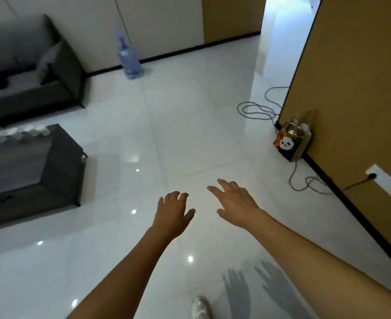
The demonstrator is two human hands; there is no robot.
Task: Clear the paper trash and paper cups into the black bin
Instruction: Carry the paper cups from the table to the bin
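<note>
Left hand, right hand: both empty, fingers loosely spread, held over bare floor tiles. Paper cups: pale row, blurred, along the coffee table's far edge. Black bin: not in view. Step: approach the table's near corner squarely. Open floor ahead; cables along the right wall.

Glossy white floor tiles, dark grey sofa, blue water jug, tan wall.
</note>
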